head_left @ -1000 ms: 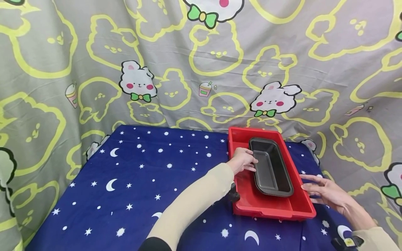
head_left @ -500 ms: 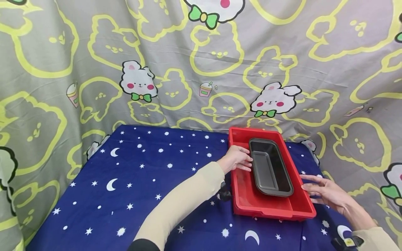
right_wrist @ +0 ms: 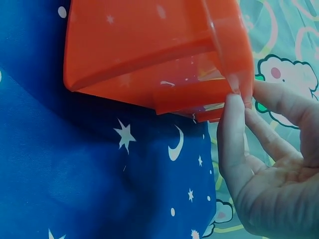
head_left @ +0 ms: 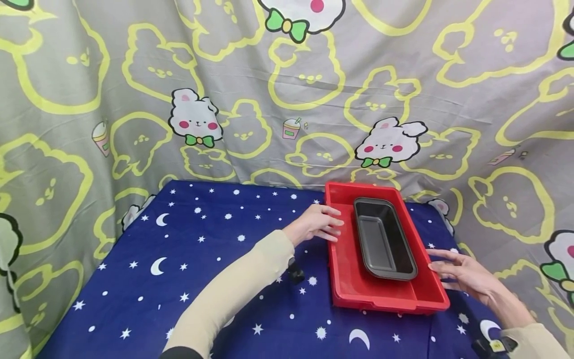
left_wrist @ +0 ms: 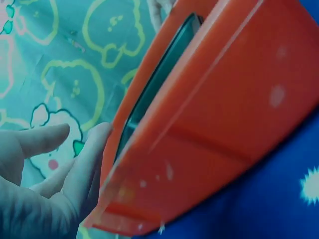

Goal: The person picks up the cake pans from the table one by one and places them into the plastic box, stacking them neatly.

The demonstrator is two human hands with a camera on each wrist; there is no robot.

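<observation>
A dark grey loaf pan lies inside a red plastic tray, close to its right wall. My left hand is spread at the tray's left rim, its fingers reaching over the edge and apart from the pan; nothing is held in it. In the left wrist view the same hand shows thumb and fingers apart beside the tray's outer wall. On the other side, my right hand touches the tray's right rim with extended fingertips. The right wrist view shows these fingers right at the rim.
A dark blue cloth with white stars and moons covers the table. Behind it hangs a grey curtain with yellow outlines and rabbit heads. The tray's far end stands close to the curtain.
My left hand has let go of the loaf pan's left edge and drawn back left to the tray's rim. The pan, the tray and my right hand have stayed in place.
</observation>
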